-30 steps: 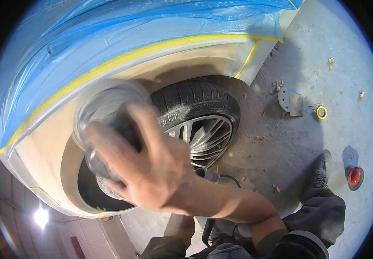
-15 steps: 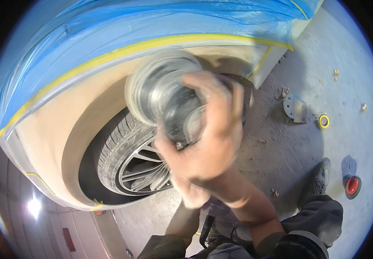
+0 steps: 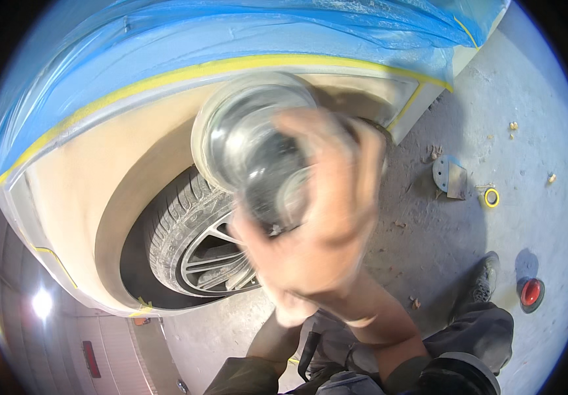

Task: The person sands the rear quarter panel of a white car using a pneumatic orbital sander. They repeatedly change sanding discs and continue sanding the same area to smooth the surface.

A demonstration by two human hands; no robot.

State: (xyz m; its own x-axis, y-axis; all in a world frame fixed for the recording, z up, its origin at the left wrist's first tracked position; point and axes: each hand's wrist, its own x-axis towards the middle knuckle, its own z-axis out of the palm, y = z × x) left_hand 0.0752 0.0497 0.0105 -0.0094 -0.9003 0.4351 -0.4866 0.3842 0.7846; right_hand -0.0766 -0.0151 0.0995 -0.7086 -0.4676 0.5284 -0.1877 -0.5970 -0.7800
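Observation:
A motion-blurred round sander [image 3: 254,135] is at the tan car panel [image 3: 80,164], above a dusty tyre [image 3: 175,234] with a spoked wheel [image 3: 208,263]. My right hand [image 3: 317,217] wraps round the sander's dark body, fingers curled over its top. My left hand [image 3: 290,306] is mostly hidden beneath the right, its fingers closed on something I cannot make out. Blue plastic sheeting [image 3: 231,36] edged with yellow tape [image 3: 224,68] covers the panel above.
On the dusty concrete floor [image 3: 507,230] at the right lie a holed disc [image 3: 440,174] with a flat plate, a yellow tape roll [image 3: 492,197] and a red-topped round object [image 3: 530,291]. My shoe [image 3: 484,276] stands nearby. A bright light [image 3: 42,303] shows at lower left.
Since a second ago my right hand and the sander have moved right and up along the wheel arch, then only slightly further right, exposing more of the tyre's left side.

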